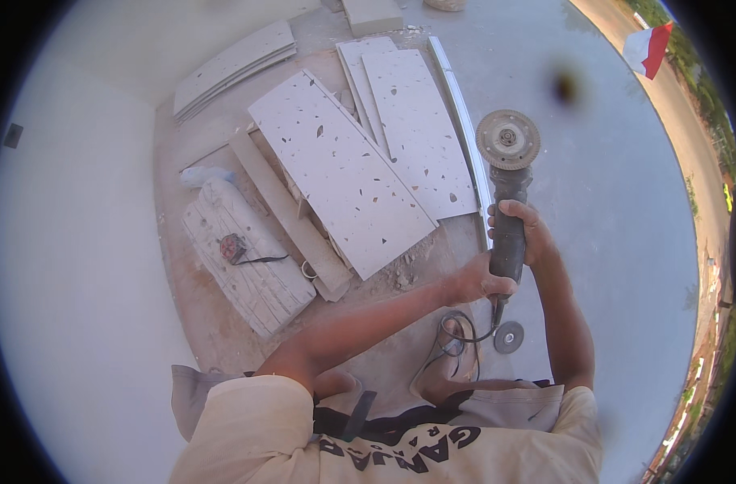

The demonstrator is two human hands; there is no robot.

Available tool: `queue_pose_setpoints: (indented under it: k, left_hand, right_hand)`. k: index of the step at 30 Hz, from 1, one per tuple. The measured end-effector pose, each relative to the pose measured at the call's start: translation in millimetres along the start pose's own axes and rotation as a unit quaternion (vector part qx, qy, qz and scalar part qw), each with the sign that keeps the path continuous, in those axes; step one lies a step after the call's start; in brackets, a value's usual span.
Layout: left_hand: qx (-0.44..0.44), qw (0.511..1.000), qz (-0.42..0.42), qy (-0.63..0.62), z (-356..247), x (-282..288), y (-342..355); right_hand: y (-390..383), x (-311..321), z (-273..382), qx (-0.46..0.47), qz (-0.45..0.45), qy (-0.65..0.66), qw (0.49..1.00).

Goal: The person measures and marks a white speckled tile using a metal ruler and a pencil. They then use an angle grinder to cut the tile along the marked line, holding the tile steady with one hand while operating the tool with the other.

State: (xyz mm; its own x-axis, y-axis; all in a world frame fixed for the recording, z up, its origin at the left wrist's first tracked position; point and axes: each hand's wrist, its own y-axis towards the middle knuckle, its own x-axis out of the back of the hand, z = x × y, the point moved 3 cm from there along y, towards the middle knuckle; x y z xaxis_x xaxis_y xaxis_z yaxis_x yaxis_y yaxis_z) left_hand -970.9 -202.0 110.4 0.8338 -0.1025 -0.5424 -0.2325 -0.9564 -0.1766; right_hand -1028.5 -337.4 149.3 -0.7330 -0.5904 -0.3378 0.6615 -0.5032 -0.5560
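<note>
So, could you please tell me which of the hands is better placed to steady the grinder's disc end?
Probably the right hand: it wraps around the grinder nearer the mounted disc, while the left hand grips farther back, at the rear end.

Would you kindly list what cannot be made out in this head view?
Left hand and right hand, head view: palms hidden by the grinder.
Roadside greenery, head view: cut off by the dark rim.
Small reddish object, head view: too small to identify.
Dark spot, head view: too blurred.
</note>
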Motion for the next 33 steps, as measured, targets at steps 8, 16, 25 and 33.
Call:
queue_pose_setpoints:
  k: [8,16,25,33]
  left_hand:
    - [-0.059,0.941,-0.292,0.161,52.2,-32.4,12.1]
    - [-0.033,0.931,-0.32,0.17,69.2,-20.6,21.2]
    - [0.058,0.953,-0.226,0.194,74.5,-11.9,11.6]
    - [-0.009,0.854,-0.294,0.429,17.1,114.8,-103.9]
  right_hand:
    - [17.2,15.8,4.5,0.044,-0.067,-0.159,0.984]
    - [32.6,17.1,-3.0,0.044,-0.085,-0.144,0.985]
    - [39.8,23.9,-9.3,0.06,-0.096,-0.278,0.954]
    - [41.4,43.1,-27.2,0.119,-0.059,-0.437,0.89]
